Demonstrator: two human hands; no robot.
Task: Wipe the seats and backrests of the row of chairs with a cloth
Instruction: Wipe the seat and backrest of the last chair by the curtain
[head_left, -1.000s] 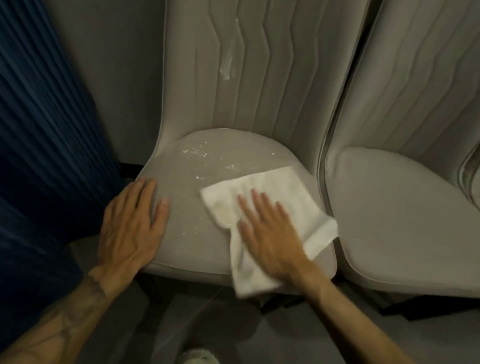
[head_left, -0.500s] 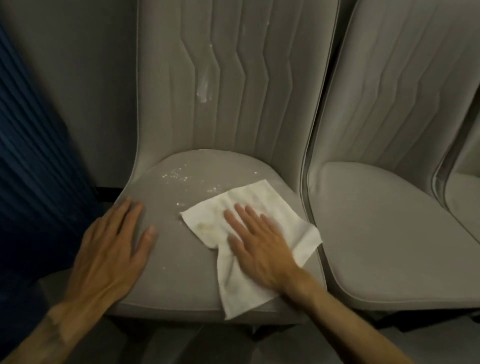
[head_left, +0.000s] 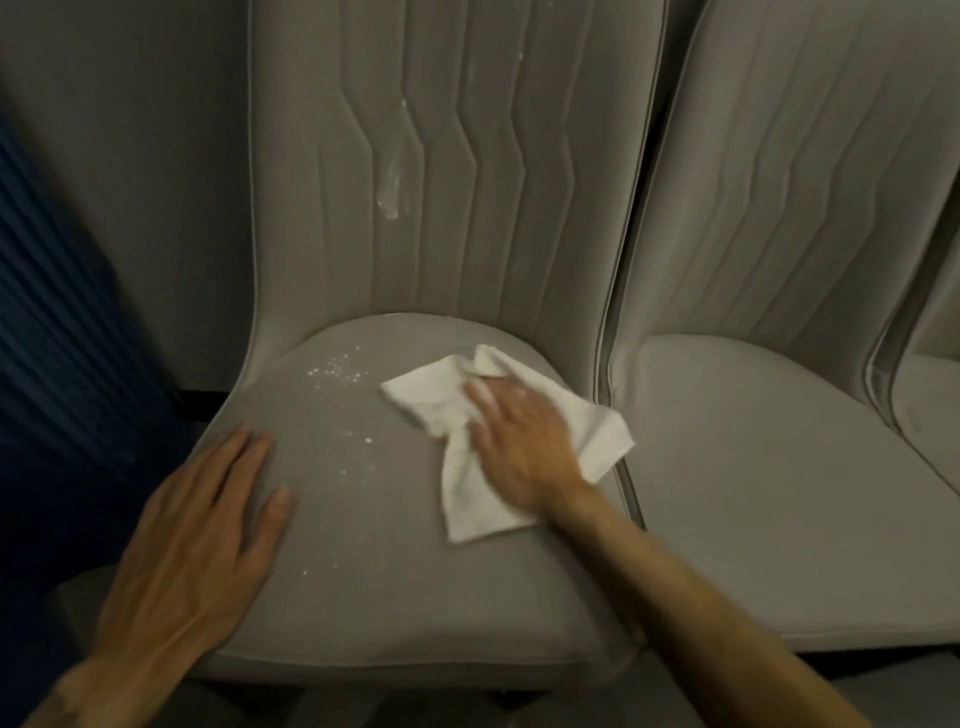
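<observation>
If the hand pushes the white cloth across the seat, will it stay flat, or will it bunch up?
Probably it bunches: the white cloth is already crumpled ahead of the right hand, so it looks floppy. It seems light and thin; its corners lie limp on the seat. The seat looks matte, so it may drag, not slide.

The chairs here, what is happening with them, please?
A person is cleaning a row of pale upholstered chairs. The right hand presses a white cloth flat on the seat of the leftmost chair, while the left hand rests open on the seat's front left part. White crumbs lie on the seat left of the cloth, and a white smear marks the backrest. The neighbouring chair on the right looks free of crumbs.
</observation>
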